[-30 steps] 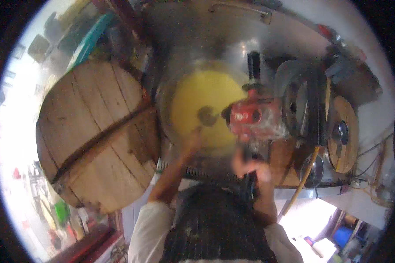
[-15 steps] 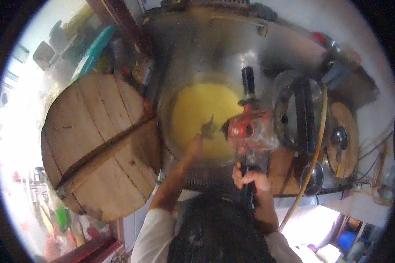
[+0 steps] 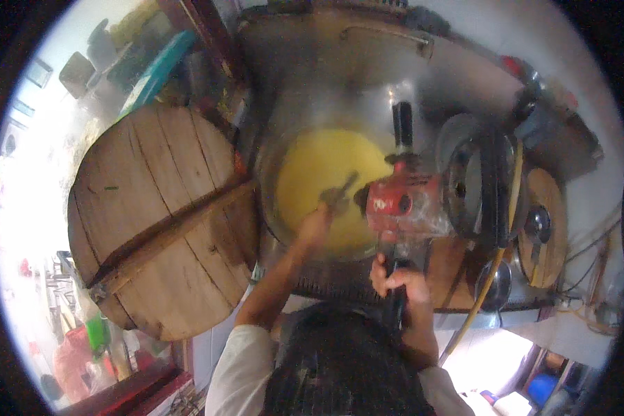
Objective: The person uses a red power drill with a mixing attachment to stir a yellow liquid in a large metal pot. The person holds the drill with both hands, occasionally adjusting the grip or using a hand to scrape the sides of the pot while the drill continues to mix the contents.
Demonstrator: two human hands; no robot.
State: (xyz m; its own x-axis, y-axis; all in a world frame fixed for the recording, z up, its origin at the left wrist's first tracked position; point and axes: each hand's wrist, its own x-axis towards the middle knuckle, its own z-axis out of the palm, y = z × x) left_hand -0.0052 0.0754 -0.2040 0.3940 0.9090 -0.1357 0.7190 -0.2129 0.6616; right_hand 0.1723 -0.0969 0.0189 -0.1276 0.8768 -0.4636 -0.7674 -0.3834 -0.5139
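Observation:
My right hand (image 3: 403, 281) is wrapped round the black rear handle of a red power drill (image 3: 403, 204). The drill lies on its side in the air, its black side handle (image 3: 403, 125) pointing away and its chuck facing left. My left hand (image 3: 317, 223) reaches over a big round pan (image 3: 265, 201) of smooth yellow mixture (image 3: 308, 163). Its fingers are closed at a grey metal piece with a narrow blade-like end (image 3: 340, 196), just left of the chuck. The exact grip is blurred, and I cannot tell whether the piece joins the drill.
A round wooden lid (image 3: 163, 215) with a crossbar stands at the left. On the right are a metal pot with a black bar handle (image 3: 494, 184), another wooden lid (image 3: 544, 229) and a yellow cord (image 3: 489, 284). A steel backsplash (image 3: 367, 69) rises behind the pan.
The metal piece has turned so its blade end points up and right, and my left hand has shifted slightly right and away. The drill has moved a little right in the picture.

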